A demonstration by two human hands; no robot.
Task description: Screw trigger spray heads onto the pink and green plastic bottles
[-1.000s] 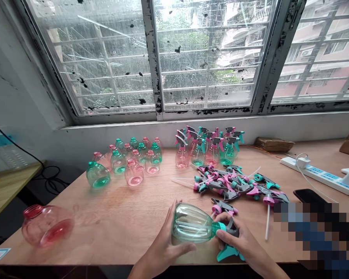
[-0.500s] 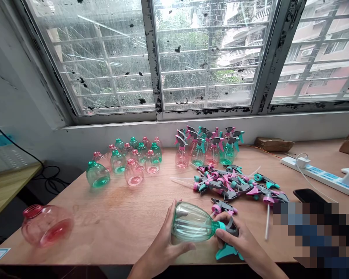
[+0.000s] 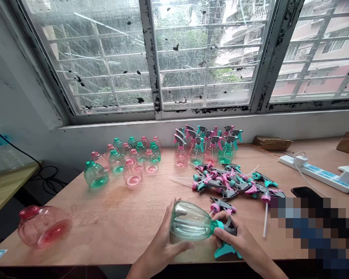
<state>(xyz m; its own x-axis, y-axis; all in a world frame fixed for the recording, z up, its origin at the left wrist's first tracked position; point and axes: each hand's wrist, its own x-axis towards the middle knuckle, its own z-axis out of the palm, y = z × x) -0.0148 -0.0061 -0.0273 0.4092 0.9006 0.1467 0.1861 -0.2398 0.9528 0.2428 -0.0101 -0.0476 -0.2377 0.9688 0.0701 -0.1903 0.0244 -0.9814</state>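
Observation:
A clear green spray bottle (image 3: pixel 191 220) lies on its side in the air above the table's front edge, its base to the left. My left hand (image 3: pixel 169 236) cups the base end, thumb below. At the neck, my right hand (image 3: pixel 235 236) grips the teal collar of the spray head (image 3: pixel 227 251), whose grey and teal trigger part hangs below the fingers. The spray head sits on the bottle's neck; how tightly I cannot tell. Just behind the bottle lies a loose pink and grey spray head (image 3: pixel 222 206).
A pile of loose spray heads (image 3: pixel 227 182) lies beyond my hands. Bottles without heads (image 3: pixel 133 172) stand back left, one pink bottle (image 3: pixel 45 226) front left. Bottles with heads (image 3: pixel 180 155) line the wall. At right are a power strip (image 3: pixel 317 172) and a phone (image 3: pixel 305 192).
The view has shifted slightly. Both hands keep nearly the same hold on the green spray bottle and its spray head, with little visible movement.

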